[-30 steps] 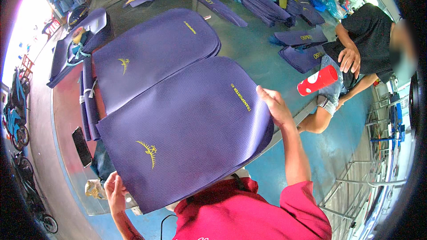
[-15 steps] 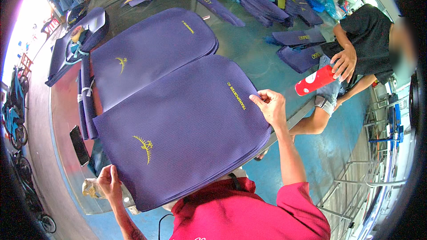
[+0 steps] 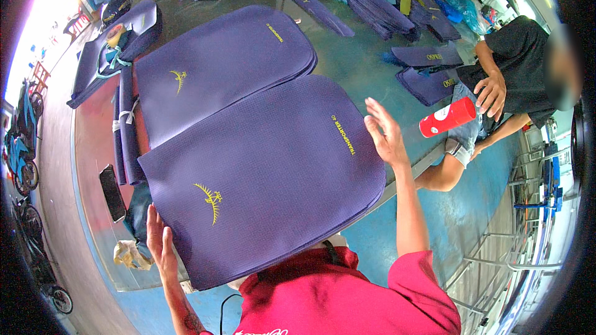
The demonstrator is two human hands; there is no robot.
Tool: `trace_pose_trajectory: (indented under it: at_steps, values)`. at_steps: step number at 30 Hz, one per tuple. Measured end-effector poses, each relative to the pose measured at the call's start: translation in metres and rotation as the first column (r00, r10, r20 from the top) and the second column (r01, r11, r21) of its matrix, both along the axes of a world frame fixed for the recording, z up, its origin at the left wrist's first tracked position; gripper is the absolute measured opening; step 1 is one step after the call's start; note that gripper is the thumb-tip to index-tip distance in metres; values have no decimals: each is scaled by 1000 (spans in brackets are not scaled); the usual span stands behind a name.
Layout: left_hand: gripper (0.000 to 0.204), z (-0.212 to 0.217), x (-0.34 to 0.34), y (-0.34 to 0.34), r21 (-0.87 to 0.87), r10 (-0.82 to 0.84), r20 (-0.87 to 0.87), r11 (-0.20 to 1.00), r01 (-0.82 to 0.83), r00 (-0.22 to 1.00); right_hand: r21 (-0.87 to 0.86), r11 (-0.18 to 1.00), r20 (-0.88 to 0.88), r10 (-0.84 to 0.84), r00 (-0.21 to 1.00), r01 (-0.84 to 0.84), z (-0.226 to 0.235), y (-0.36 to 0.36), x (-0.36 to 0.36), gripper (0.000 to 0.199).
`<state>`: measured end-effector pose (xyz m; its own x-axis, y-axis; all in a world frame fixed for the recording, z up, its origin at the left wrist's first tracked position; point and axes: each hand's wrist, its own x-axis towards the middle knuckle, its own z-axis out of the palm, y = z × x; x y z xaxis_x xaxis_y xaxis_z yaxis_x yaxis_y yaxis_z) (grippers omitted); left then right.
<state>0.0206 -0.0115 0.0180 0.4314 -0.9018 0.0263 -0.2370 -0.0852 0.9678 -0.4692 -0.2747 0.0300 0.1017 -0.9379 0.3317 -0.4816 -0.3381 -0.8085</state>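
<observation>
In front of me lies a stack of dark purple fabric panels (image 3: 273,161) with rounded corners at one end and a yellow printed emblem. My left hand (image 3: 161,242) rests along the stack's left edge, fingers stretched out and nothing held. At the stack's right rounded edge my right hand (image 3: 386,131) is raised with fingers extended, also holding nothing. A second stack of similar purple panels (image 3: 223,68) lies just beyond, its near edge meeting the first stack.
A red can (image 3: 448,116) stands by a co-worker's hand (image 3: 492,93) at the right. Bundled purple strips (image 3: 366,3) and smaller pieces (image 3: 428,56) lie at the back. On the left are tied rolled panels (image 3: 127,124), a black phone-like object (image 3: 112,193) and a tape roll (image 3: 115,36).
Both my hands have let go of the top panel's edges, and their fingers have straightened. The co-worker's hand has come off the red can. The whole view has shifted slightly.
</observation>
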Motion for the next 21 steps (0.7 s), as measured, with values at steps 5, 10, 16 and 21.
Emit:
trace_pose_trajectory:
  at_steps: [5, 10, 16, 21]
  values:
    - [74, -1, -23, -4, -48, 6, -81, 999, -10, 997, 269, 945, -200, 242, 949, -184, -2, 5, 1, 71]
    - [70, -8, -22, -4, -48, 24, -10, 999, -25, 1000, 343, 929, -213, 223, 951, -141, 10, 3, 5, 69]
    - [68, -14, -18, -4, -65, 10, 16, 998, -9, 1000, -42, 925, -354, 341, 871, -378, 18, -89, 56, 56]
    - [66, -9, -25, -7, -75, -11, -80, 997, 5, 997, 174, 887, -278, 460, 843, -427, 10, -124, 69, 41]
